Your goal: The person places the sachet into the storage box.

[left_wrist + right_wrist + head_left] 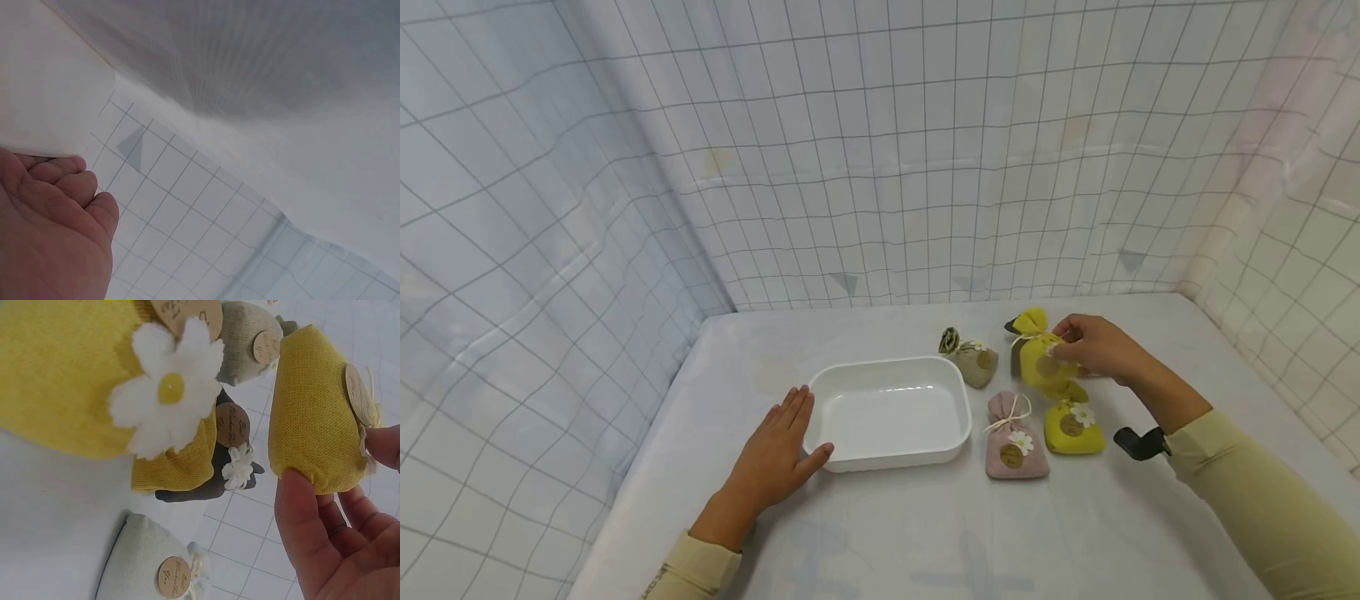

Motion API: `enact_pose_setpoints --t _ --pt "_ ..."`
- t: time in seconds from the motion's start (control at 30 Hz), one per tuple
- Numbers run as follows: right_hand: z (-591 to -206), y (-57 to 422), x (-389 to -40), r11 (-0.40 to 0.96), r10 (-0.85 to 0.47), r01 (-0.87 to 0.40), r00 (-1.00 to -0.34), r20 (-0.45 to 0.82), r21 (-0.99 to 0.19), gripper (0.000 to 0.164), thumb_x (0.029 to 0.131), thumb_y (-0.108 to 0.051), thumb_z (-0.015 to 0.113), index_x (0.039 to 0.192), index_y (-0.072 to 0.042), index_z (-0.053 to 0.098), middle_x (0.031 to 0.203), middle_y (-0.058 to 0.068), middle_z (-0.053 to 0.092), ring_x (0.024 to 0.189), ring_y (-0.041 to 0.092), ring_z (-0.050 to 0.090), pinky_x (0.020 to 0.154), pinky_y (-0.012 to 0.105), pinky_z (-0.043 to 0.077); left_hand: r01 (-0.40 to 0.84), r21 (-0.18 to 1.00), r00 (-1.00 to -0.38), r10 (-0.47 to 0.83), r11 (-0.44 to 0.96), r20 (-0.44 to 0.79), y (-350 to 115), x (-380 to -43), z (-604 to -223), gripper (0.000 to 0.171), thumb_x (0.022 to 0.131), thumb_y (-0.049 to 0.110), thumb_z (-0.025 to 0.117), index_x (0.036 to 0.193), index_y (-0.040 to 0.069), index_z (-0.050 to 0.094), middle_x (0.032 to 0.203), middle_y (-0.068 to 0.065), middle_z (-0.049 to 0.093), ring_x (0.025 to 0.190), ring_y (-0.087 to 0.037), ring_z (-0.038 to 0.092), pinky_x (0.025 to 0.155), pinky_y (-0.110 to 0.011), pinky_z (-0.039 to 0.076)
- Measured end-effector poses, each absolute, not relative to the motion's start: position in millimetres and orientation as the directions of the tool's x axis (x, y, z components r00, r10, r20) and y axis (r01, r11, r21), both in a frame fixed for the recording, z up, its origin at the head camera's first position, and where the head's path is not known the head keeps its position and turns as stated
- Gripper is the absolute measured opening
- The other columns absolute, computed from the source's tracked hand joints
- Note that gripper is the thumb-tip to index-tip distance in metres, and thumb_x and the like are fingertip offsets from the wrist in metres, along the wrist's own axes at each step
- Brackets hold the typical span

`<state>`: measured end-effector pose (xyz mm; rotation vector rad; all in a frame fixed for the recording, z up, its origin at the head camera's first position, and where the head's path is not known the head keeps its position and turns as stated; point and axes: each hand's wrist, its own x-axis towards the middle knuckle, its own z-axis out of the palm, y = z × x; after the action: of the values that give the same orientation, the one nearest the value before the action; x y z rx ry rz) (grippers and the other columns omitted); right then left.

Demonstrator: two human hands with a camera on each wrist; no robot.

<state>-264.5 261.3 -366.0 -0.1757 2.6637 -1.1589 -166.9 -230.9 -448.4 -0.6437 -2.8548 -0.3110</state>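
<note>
My right hand (1101,346) pinches a yellow drawstring sachet (1036,364) between thumb and fingers, at the back right of the table. In the right wrist view the held sachet (312,419) carries a round brown tag and a pale cord. Just below it in the head view lies another yellow sachet (1067,437) with a white daisy. A dark sachet (231,422) shows behind. My left hand (771,458) rests at the left end of a white rectangular dish (887,421), fingers straight and thumb by its near corner.
A pink sachet (1006,463) with a daisy lies right of the dish. Behind it sits a grey-beige sachet (979,365) near the dish's back right corner. A pale sachet (140,559) appears in the right wrist view. Grid-patterned sheets (955,208) hang around the table (880,533).
</note>
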Motion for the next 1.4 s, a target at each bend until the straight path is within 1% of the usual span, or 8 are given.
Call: enact_pose_setpoints --t 0.33,0.6,0.67,0.8,0.87,1.03,1.17,1.4 --pt "-361 245 -278 0.669 -0.227 -0.047 -0.963 -0.143 -0.742 0.041 0.095 -0.024 0.064 0.125 0.002 0.053 0.124 0.023 0.056 0.107 0.034 0.059 0.076 0.039 0.058 0.45 0.165 -0.879 0.403 0.878 0.255 -231 -166 -449 0.084 0.098 0.053 0.053 0.151 -0.008 0.031 0.159 -0.02 0.027 0.148 -0.033 0.022 0.116 -0.052 0.024" --pt "-360 228 -287 0.65 -0.254 -0.066 -0.958 -0.135 -0.757 0.038 0.096 -0.022 0.063 0.124 0.001 0.054 0.128 0.023 0.053 0.109 0.034 0.057 0.083 0.048 0.056 0.445 0.161 -0.881 0.399 0.881 0.255 -233 -166 -450 0.084 0.098 0.053 0.053 0.151 -0.008 0.031 0.159 -0.02 0.028 0.148 -0.034 0.022 0.116 -0.053 0.025" --pt "-358 222 -289 0.648 -0.266 -0.079 -0.955 -0.128 -0.758 0.037 0.096 -0.022 0.063 0.123 0.001 0.055 0.127 0.022 0.054 0.107 0.033 0.057 0.082 0.047 0.057 0.446 0.163 -0.881 0.399 0.88 0.256 -233 -167 -450 0.084 0.098 0.053 0.053 0.151 -0.008 0.031 0.159 -0.02 0.028 0.148 -0.034 0.022 0.116 -0.054 0.024" --pt "-353 211 -293 0.649 -0.281 -0.097 -0.952 -0.119 -0.755 0.035 0.095 -0.023 0.063 0.121 -0.001 0.056 0.122 0.02 0.058 0.097 0.03 0.06 0.078 0.047 0.057 0.445 0.165 -0.883 0.4 0.88 0.245 -232 -168 -451 0.084 0.098 0.054 0.053 0.152 -0.007 0.03 0.159 -0.02 0.027 0.149 -0.033 0.02 0.117 -0.053 0.023" --pt "-350 204 -294 0.662 -0.292 -0.114 -0.95 -0.114 -0.741 0.035 0.095 -0.023 0.063 0.121 -0.002 0.056 0.12 0.019 0.059 0.094 0.028 0.06 0.076 0.044 0.056 0.446 0.166 -0.882 0.4 0.88 0.248 -232 -168 -451 0.084 0.098 0.053 0.054 0.151 -0.008 0.03 0.159 -0.02 0.027 0.149 -0.033 0.021 0.117 -0.053 0.023" --pt "-346 189 -296 0.669 -0.313 -0.127 -0.942 -0.122 -0.732 0.036 0.094 -0.022 0.064 0.122 -0.003 0.057 0.12 0.018 0.058 0.097 0.028 0.06 0.073 0.036 0.056 0.449 0.158 -0.878 0.402 0.88 0.26 -233 -168 -452 0.085 0.097 0.052 0.055 0.151 -0.008 0.031 0.159 -0.02 0.028 0.148 -0.033 0.021 0.117 -0.053 0.023" --pt "-347 179 -301 0.641 -0.337 -0.137 -0.934 -0.116 -0.755 0.035 0.093 -0.021 0.065 0.121 -0.003 0.057 0.118 0.017 0.058 0.097 0.028 0.06 0.072 0.036 0.058 0.455 0.154 -0.874 0.406 0.877 0.268 -233 -168 -452 0.084 0.097 0.053 0.054 0.151 -0.008 0.031 0.159 -0.02 0.028 0.148 -0.033 0.021 0.116 -0.053 0.024" --pt "-353 157 -309 0.648 -0.369 -0.164 -0.922 -0.118 -0.744 0.033 0.091 -0.018 0.067 0.118 -0.002 0.058 0.113 0.016 0.06 0.097 0.027 0.061 0.072 0.036 0.059 0.455 0.151 -0.871 0.403 0.878 0.283 -233 -169 -454 0.085 0.097 0.054 0.054 0.15 -0.009 0.033 0.158 -0.021 0.03 0.148 -0.034 0.024 0.115 -0.054 0.026"
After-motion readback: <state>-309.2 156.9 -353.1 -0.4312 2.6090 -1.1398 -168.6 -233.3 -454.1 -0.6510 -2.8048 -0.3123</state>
